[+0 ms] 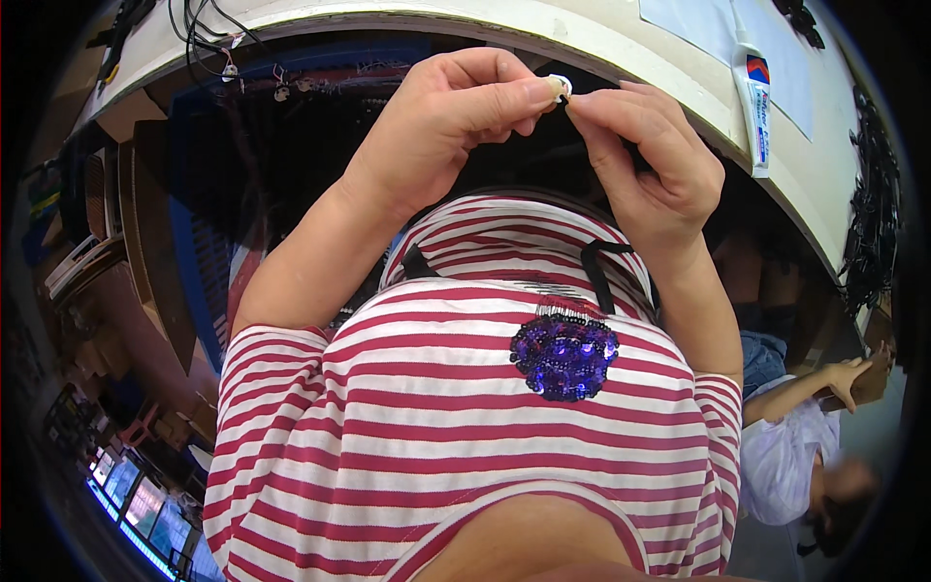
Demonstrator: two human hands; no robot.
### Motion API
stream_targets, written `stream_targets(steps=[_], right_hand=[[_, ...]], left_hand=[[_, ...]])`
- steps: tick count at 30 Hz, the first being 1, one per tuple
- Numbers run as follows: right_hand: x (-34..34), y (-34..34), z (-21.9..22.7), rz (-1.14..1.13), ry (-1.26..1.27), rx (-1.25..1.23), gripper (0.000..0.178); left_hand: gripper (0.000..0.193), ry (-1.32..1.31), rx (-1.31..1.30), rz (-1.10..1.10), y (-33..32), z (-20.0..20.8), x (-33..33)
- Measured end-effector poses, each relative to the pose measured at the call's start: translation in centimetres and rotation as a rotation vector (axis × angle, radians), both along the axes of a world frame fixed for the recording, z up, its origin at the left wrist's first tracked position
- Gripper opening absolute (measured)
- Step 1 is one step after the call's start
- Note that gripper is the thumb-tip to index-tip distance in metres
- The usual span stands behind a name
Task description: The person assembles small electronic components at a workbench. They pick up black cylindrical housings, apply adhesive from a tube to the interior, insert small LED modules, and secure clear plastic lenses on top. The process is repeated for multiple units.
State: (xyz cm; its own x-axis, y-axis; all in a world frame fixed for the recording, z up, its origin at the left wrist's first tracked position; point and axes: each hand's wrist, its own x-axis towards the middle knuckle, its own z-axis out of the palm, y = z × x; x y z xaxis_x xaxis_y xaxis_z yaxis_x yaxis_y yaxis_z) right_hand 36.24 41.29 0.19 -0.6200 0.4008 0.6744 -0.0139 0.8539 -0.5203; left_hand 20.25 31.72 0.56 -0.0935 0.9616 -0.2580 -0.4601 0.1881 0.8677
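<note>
Just in front of the white tabletop's edge, both hands are raised and meet fingertip to fingertip. My left hand [441,121] pinches a small white ring-like part [560,85] between thumb and forefinger. A tiny black piece [564,100] shows at the part's lower side. My right hand [655,155] is closed, thumb and forefinger pinched together right against that black piece. Fingertips cover most of both small things, so their exact kind is hard to make out.
On the white table [601,48], a white-and-blue tube [754,107] lies at the right near the edge. Thin black cables [199,39] hang over the edge at the left. A heap of black cables [870,213] lies far right. Another person [790,446] is at the lower right.
</note>
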Motion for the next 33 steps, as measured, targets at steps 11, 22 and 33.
stream_targets(steps=[11, 22, 33], right_hand=[[-0.1, -1.0, 1.3, -0.030, -0.095, -0.390, 0.016], [0.1, -1.2, 1.4, 0.074, 0.241, -1.357, 0.006], [1.4, -1.4, 2.2, 0.246, 0.372, -0.823, 0.008]], left_hand=[[0.013, 0.110, 0.109, -0.014, -0.2, 1.2, -0.3], [0.094, 0.339, 0.343, -0.007, -0.5, -2.2, 3.3], [0.038, 0.063, 0.431, 0.051, -0.1, -1.7, 4.7]])
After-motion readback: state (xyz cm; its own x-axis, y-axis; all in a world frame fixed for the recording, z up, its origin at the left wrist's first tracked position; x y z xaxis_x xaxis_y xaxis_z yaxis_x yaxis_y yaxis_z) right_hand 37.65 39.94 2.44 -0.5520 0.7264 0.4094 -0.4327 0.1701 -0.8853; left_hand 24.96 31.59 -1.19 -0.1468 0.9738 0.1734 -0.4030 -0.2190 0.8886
